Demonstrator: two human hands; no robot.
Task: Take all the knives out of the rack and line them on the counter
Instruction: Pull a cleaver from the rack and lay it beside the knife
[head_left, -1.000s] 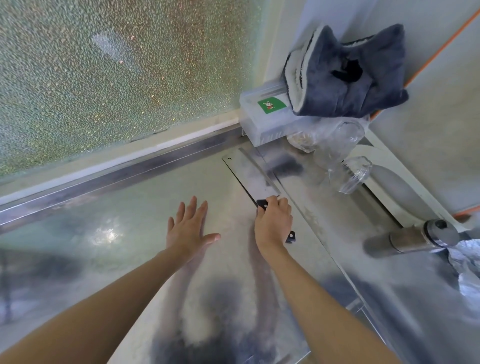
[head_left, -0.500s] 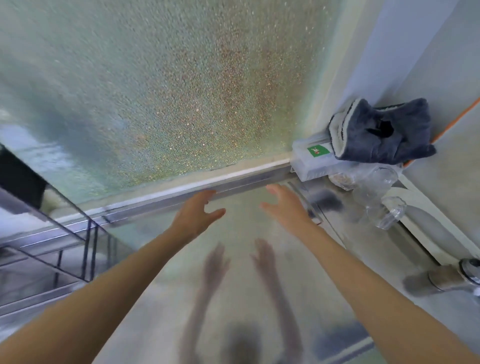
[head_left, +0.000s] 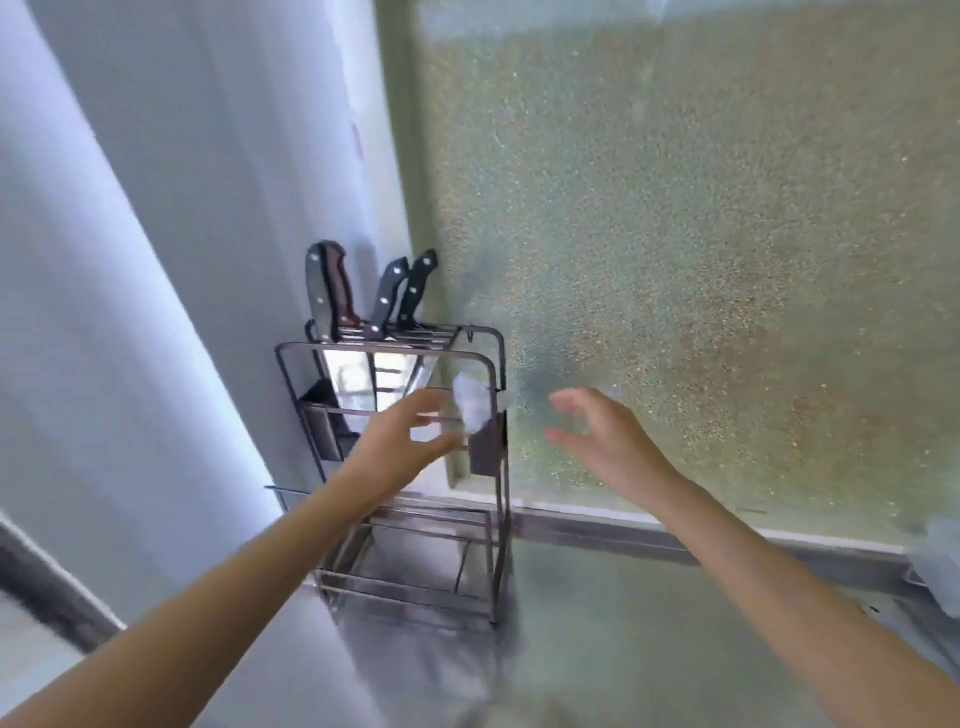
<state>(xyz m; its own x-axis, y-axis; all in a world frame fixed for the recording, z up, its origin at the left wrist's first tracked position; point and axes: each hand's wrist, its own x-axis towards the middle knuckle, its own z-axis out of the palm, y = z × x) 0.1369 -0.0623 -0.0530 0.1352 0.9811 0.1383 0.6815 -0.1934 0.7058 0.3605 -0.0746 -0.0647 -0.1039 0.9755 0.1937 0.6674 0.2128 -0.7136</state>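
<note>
Four knives (head_left: 363, 301) stand handle-up in the wire rack (head_left: 410, 519), their long axes near vertical, blades down behind the frame. They lie at eleven o'clock from my left hand (head_left: 400, 441), the nearer one; my right hand (head_left: 608, 436) hangs at three o'clock of the rack. Both hands are spread and empty. A second ago my right hand pressed a knife onto the counter (head_left: 649, 623); now I face the rack.
</note>
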